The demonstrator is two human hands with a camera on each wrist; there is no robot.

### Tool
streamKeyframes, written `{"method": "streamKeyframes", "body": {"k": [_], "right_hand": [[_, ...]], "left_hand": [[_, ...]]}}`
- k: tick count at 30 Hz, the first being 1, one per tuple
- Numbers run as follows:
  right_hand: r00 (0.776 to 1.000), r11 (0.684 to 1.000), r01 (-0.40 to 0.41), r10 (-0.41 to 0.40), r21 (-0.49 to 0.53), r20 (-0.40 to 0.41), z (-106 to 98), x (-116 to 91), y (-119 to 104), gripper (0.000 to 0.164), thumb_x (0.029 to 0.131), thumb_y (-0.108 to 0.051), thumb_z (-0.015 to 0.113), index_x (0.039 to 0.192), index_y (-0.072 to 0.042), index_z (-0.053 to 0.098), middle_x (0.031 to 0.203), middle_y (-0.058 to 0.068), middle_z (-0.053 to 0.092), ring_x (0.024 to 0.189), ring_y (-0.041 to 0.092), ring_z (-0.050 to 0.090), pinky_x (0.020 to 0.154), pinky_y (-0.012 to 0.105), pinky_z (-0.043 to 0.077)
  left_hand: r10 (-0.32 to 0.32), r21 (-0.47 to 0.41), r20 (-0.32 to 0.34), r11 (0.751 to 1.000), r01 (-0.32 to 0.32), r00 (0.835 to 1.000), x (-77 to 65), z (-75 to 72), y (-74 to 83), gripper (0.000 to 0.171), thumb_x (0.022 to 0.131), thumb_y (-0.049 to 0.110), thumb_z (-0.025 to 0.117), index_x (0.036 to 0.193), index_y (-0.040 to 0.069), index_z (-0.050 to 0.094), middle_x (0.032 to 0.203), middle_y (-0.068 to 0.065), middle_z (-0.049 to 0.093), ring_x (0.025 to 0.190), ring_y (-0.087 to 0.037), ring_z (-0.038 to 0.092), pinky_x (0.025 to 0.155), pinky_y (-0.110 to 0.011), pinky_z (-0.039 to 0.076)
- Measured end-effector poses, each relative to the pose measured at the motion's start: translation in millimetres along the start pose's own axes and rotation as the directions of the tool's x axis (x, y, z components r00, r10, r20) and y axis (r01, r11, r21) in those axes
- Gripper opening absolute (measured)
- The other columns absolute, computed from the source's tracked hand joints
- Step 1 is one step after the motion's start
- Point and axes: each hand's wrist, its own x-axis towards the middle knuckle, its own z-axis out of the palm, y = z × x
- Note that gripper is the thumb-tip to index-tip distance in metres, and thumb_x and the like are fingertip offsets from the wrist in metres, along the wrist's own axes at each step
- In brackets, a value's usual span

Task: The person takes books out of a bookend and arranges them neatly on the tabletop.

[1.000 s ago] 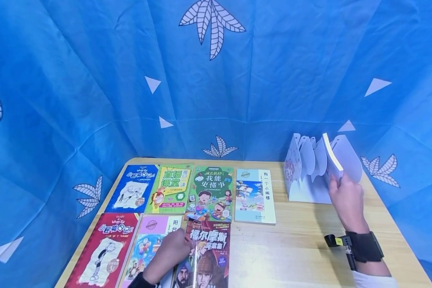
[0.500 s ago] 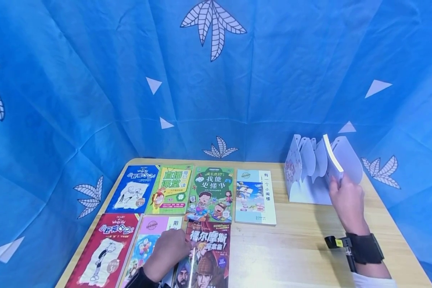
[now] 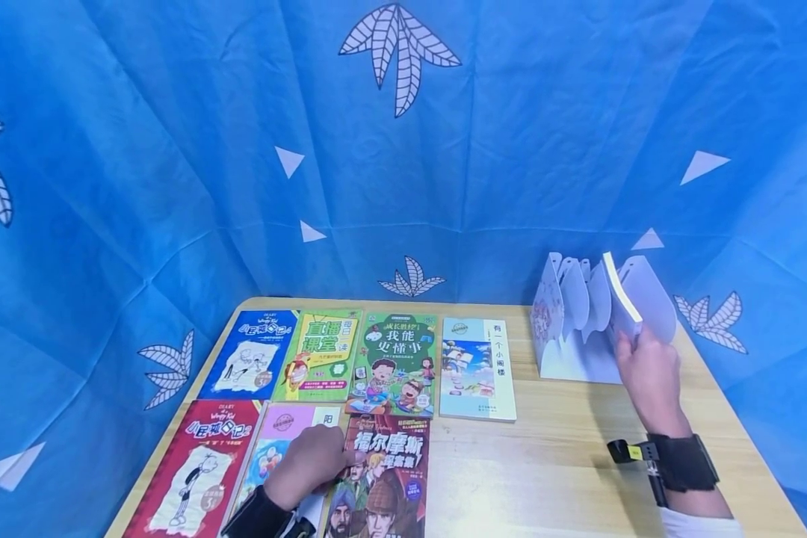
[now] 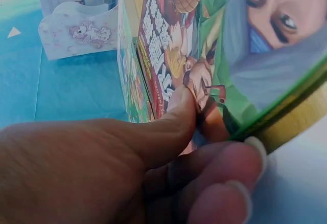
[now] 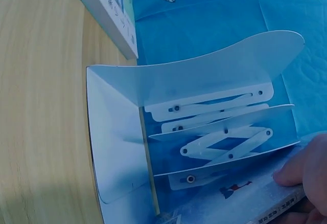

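On the table's near side, my left hand (image 3: pixel 314 462) pinches the left edge of a thick comic-style book (image 3: pixel 395 471) with a detective in a checked cap on its cover. The left wrist view shows the thumb (image 4: pixel 176 109) on the cover and curled fingers at its edge. At the right, my right hand (image 3: pixel 651 373) grips the spine side of a pale book (image 3: pixel 622 295) standing in a white book rack (image 3: pixel 574 355). In the right wrist view that book leans along a divider, and other dividers (image 5: pixel 219 124) of the rack show slotted linkage bars.
To the left lie a blue book (image 3: pixel 245 355), a red book (image 3: pixel 191 471), a yellow-green book (image 3: pixel 317 355) and a pink-topped book (image 3: pixel 285 420), partly under my left hand. A green book (image 3: pixel 393 359) and a light-blue book (image 3: pixel 477 370) lie in the back row. A blue curtain (image 3: pixel 403 187) hangs behind.
My left hand stays at the detective book's left edge, and that edge has shifted slightly left. The right hand and its book keep their place in the rack.
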Motion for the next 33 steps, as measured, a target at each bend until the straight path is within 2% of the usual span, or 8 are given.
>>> {"method": "streamKeyframes", "body": {"k": [8, 14, 18, 20, 23, 26, 30, 33], "right_hand": [[0.999, 1.000, 0.021, -0.021, -0.002, -0.036, 1, 1, 3, 0.019, 0.095, -0.001, 0.066, 0.085, 0.014, 0.060, 0.062, 0.032, 0.059, 0.045, 0.036, 0.051, 0.041, 0.033, 0.033], [0.996, 0.998, 0.066, -0.066, 0.000, -0.065, 0, 3, 4, 0.020, 0.095, 0.001, 0.065, 0.081, 0.014, 0.058, 0.058, 0.032, 0.058, 0.042, 0.037, 0.051, 0.039, 0.032, 0.033], [0.996, 0.997, 0.070, -0.068, 0.028, -0.051, -1, 4, 5, 0.021, 0.097, -0.001, 0.064, 0.092, 0.020, 0.062, 0.069, 0.042, 0.062, 0.044, 0.045, 0.058, 0.034, 0.034, 0.039], [0.997, 0.997, 0.065, -0.064, 0.040, -0.041, -1, 5, 5, 0.023, 0.098, -0.002, 0.063, 0.099, 0.021, 0.063, 0.073, 0.043, 0.063, 0.044, 0.046, 0.060, 0.033, 0.029, 0.040], [0.997, 0.996, 0.069, -0.067, 0.049, -0.034, -3, 5, 6, 0.024, 0.099, -0.003, 0.062, 0.100, 0.021, 0.063, 0.068, 0.041, 0.063, 0.037, 0.037, 0.057, 0.031, 0.020, 0.034], [0.997, 0.997, 0.068, -0.067, 0.039, -0.036, -5, 6, 5, 0.024, 0.100, -0.005, 0.061, 0.090, 0.017, 0.062, 0.056, 0.031, 0.059, 0.032, 0.020, 0.048, 0.030, 0.018, 0.027], [0.999, 0.998, 0.049, -0.049, 0.028, -0.025, -8, 5, 3, 0.029, 0.101, -0.008, 0.061, 0.076, 0.006, 0.057, 0.048, 0.020, 0.056, 0.033, 0.003, 0.037, 0.031, 0.021, 0.024], [0.999, 0.999, 0.044, -0.044, 0.024, -0.027, -10, 4, 1, 0.033, 0.101, -0.009, 0.061, 0.071, 0.001, 0.053, 0.046, 0.016, 0.053, 0.033, -0.001, 0.032, 0.031, 0.021, 0.023]], "left_hand": [[0.001, -0.029, -0.031, 1.000, -0.002, 1.000, 4.8, 6.8, -5.9, 0.046, 0.092, 0.042, 0.077, 0.060, 0.014, 0.058, 0.047, 0.006, 0.045, 0.041, -0.011, 0.046, 0.044, -0.022, 0.030], [0.006, 0.008, -0.127, 1.000, -0.005, 0.992, 4.1, 7.8, -3.3, 0.043, 0.086, 0.042, 0.082, 0.064, 0.013, 0.061, 0.053, 0.003, 0.047, 0.049, -0.014, 0.047, 0.050, -0.025, 0.032], [0.046, -0.010, -0.193, 0.999, -0.049, 0.980, 2.9, 8.8, 1.0, 0.037, 0.082, 0.039, 0.087, 0.068, 0.014, 0.062, 0.056, 0.005, 0.050, 0.052, -0.013, 0.047, 0.053, -0.024, 0.031], [0.082, -0.018, -0.229, 0.996, -0.088, 0.970, 2.6, 10.2, 2.3, 0.034, 0.081, 0.035, 0.088, 0.071, 0.016, 0.061, 0.058, 0.007, 0.051, 0.054, -0.011, 0.047, 0.055, -0.023, 0.031], [0.151, 0.001, -0.287, 0.988, -0.157, 0.946, 2.8, 12.4, 2.5, 0.035, 0.080, 0.028, 0.089, 0.071, 0.018, 0.057, 0.060, 0.009, 0.049, 0.057, -0.009, 0.044, 0.057, -0.022, 0.031], [0.189, 0.009, -0.326, 0.980, -0.197, 0.926, 2.7, 13.3, 2.6, 0.036, 0.080, 0.025, 0.089, 0.071, 0.020, 0.055, 0.061, 0.009, 0.047, 0.057, -0.008, 0.041, 0.056, -0.020, 0.031], [0.212, -0.007, -0.335, 0.974, -0.228, 0.918, 1.9, 12.6, 4.2, 0.033, 0.081, 0.025, 0.089, 0.072, 0.020, 0.057, 0.064, 0.007, 0.047, 0.059, -0.007, 0.041, 0.056, -0.020, 0.031], [0.228, -0.009, -0.332, 0.969, -0.245, 0.915, 0.7, 10.8, 5.4, 0.025, 0.082, 0.026, 0.089, 0.079, 0.018, 0.065, 0.067, 0.006, 0.051, 0.062, -0.007, 0.042, 0.058, -0.020, 0.032]]}}
